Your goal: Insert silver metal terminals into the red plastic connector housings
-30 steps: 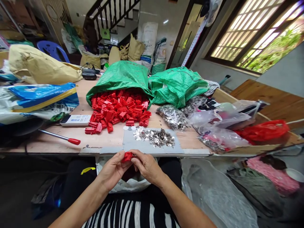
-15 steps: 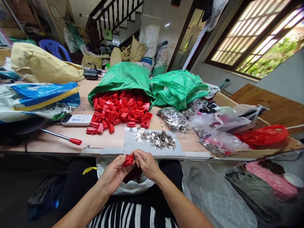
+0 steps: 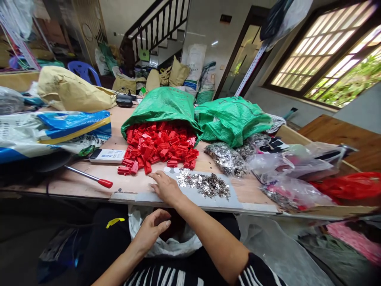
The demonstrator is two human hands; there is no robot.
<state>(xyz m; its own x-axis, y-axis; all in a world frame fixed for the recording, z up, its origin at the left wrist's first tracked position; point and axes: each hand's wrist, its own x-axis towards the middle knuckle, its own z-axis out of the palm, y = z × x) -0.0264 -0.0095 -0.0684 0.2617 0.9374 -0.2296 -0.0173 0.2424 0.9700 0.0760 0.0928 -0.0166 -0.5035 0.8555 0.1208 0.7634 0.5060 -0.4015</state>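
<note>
Plainly, both hands are apart and loosely open; the right hand (image 3: 163, 186) reaches over the table (image 3: 131, 186), fingers spread and stretched toward the heap of red pieces (image 3: 160, 145), its fingertips just beside the nearest one at the front edge, though whether they touch it I cannot tell; the left hand (image 3: 154, 227) hangs lower, over the mouth of the white sack (image 3: 178, 250) in the person's lap, its fingers curved and its thumb held off from them; the red pieces spill from the open mouth of a green sack (image 3: 163, 102) onto the wood, a few lying loose at the front left; just right of the right hand, small metal pieces (image 3: 212, 184) lie scattered on a grey sheet (image 3: 233, 200) by the table's near edge; behind them sits a clear bag (image 3: 225, 158) with more metal bits, in front of a second green sack (image 3: 235, 119); left of the heap lie a white box (image 3: 107, 156) with blue print and, nearer, a red-tipped metal rod (image 3: 87, 177).
</note>
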